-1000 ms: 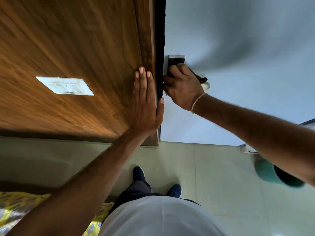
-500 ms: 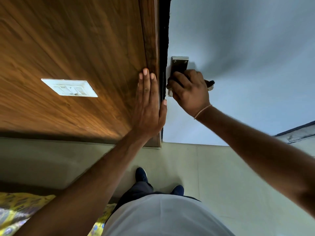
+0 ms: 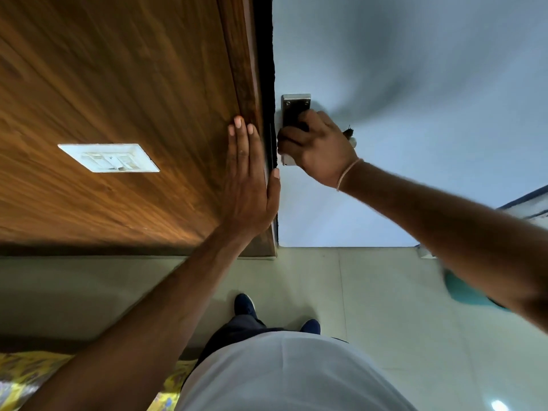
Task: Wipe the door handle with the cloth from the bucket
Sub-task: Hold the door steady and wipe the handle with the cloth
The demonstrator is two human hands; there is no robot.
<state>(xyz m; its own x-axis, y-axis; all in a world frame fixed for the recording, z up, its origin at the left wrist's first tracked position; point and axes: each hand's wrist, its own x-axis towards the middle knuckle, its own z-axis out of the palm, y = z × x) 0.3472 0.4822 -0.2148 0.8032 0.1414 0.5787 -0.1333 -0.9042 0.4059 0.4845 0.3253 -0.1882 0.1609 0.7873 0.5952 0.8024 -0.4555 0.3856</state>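
A metal door handle plate is fixed to the pale grey door near its left edge. My right hand is closed over the handle, and a scrap of dark cloth pokes out past my knuckles. The lever itself is mostly hidden under that hand; only its pale tip shows. My left hand lies flat, fingers together, on the wooden frame just left of the door gap.
A white switch plate sits on the wood panel at left. A teal bucket stands on the tiled floor at right, partly behind my right forearm. My shoes are near the door. Yellow patterned fabric lies at bottom left.
My right hand has shifted slightly lower along the handle, showing more of the plate's top. The view has swung, bringing the teal bucket back at right. My left hand stays flat.
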